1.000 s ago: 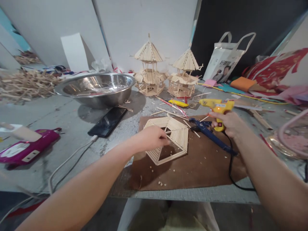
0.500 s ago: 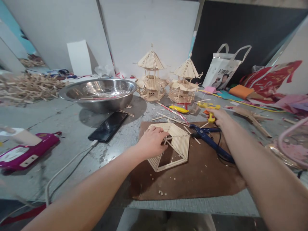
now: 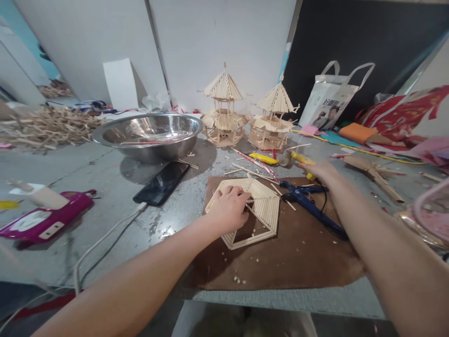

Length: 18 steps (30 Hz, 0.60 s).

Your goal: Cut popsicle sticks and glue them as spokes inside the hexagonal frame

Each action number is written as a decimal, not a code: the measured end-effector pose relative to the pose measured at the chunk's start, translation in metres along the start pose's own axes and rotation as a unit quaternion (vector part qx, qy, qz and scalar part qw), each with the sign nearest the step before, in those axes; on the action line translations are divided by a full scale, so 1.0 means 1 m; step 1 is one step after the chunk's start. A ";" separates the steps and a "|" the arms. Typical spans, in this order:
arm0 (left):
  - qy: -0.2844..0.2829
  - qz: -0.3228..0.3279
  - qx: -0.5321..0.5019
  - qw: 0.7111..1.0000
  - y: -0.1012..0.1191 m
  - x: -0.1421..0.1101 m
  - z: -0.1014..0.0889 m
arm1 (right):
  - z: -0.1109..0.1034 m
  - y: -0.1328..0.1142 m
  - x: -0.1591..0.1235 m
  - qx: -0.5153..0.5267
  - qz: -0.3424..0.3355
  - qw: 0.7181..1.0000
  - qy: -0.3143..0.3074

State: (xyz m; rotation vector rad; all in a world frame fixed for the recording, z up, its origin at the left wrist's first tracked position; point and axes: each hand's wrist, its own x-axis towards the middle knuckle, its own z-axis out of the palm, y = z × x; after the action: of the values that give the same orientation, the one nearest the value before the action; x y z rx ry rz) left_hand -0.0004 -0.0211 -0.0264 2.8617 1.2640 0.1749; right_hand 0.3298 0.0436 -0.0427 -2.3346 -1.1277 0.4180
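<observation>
My left hand rests on a flat hexagonal panel of wooden sticks, fingers curled and pressing on its middle. The panel lies on a brown mat. My right hand reaches past the mat's far edge and is closed round the yellow glue gun, which lies low over the table. Its black cord runs back along my forearm. Blue-handled cutters lie on the mat between my hands.
Two stick pagoda models stand at the back. A steel bowl, a black phone, a magenta case, a pile of sticks, a white bag and coloured paper lie around.
My right hand has carried the glue gun away from the panel, down and toward the table's back. My left hand has settled more fully onto the panel.
</observation>
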 end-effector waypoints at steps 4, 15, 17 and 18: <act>0.009 -0.025 -0.005 1.000 0.003 0.001 0.004 | -0.009 0.001 -0.013 -0.098 0.027 0.994 0.048; 0.031 -0.024 -0.003 0.999 -0.001 0.005 0.005 | -0.028 -0.023 -0.129 -0.115 -0.313 0.941 0.053; 0.033 -0.015 0.015 0.999 -0.002 0.005 0.003 | -0.021 -0.026 -0.150 -0.097 -0.385 0.918 -0.006; 0.030 -0.002 0.023 0.999 -0.002 0.004 0.002 | -0.017 -0.026 -0.158 -0.093 -0.409 0.907 -0.021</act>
State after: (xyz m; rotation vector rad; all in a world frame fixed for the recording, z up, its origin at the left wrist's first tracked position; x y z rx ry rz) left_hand 0.0009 -0.0162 -0.0281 2.9139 1.3011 0.2355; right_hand 0.2254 -0.0727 -0.0059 -1.7570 -2.0855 0.0418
